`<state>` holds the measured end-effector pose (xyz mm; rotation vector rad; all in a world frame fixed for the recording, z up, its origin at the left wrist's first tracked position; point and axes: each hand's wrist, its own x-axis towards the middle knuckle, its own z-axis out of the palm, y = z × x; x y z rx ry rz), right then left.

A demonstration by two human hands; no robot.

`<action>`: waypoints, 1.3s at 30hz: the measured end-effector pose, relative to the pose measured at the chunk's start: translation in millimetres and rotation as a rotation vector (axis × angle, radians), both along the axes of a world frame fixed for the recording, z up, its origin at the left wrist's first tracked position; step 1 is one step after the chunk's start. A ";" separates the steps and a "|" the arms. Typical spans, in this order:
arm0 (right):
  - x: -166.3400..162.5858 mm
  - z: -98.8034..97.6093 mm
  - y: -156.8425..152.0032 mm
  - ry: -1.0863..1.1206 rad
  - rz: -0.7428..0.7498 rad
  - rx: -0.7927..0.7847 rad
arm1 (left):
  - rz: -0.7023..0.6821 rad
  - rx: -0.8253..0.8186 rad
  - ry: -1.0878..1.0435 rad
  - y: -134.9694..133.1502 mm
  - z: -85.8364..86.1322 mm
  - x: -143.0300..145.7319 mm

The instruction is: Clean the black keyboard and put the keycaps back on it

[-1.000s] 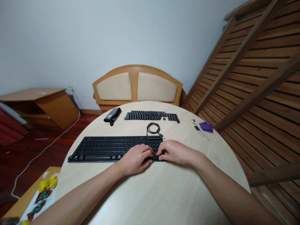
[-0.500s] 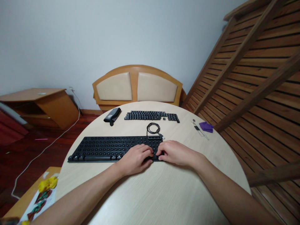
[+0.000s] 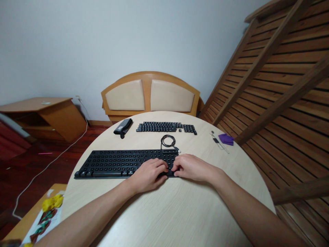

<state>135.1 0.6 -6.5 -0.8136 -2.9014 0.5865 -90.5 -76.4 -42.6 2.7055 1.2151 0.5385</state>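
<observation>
A black keyboard (image 3: 108, 161) lies on the round table, most of its keycaps off and bare key posts showing. A few caps remain along its front row at the left. My left hand (image 3: 151, 173) is bent over the right part of the keyboard, fingers on top and thumb at the front edge. Close beside it, my right hand (image 3: 191, 167) grips the keyboard's right end with curled fingers and thumb. Both sets of fingertips almost meet at the number pad; what lies right under them is hidden. Behind the keyboard, its cable (image 3: 168, 140) is coiled.
Loose black keycaps (image 3: 156, 127) stand in rows at the back of the table (image 3: 185, 209). A dark folded pouch (image 3: 123, 127) lies left of them. At the right are a thin wire tool (image 3: 221, 145) and a purple cloth (image 3: 226, 139). A padded chair back (image 3: 172, 96) rises behind.
</observation>
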 end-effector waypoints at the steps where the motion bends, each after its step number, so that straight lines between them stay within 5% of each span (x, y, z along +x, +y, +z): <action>1: 0.2 0.2 0.3 0.006 0.001 -0.005 | 0.001 0.000 -0.001 -0.3 0.4 0.3; 11: 12.1 -3.1 17.9 0.132 0.027 -0.069 | 0.002 0.005 -0.003 0.1 1.6 0.2; 17: 47.2 -27.7 70.3 0.267 -0.479 0.355 | -0.006 0.004 -0.012 0.6 1.2 -0.3; 22: 73.2 -60.4 107.8 0.221 -0.721 0.429 | -0.008 0.002 -0.006 1.0 1.6 -0.2; 29: 71.3 -77.8 122.4 0.103 -0.728 0.417 | -0.007 0.007 -0.013 0.5 4.5 1.2; 39: 67.0 -71.3 125.9 -0.041 -0.715 0.393 | -0.003 -0.009 -0.015 0.1 4.5 1.2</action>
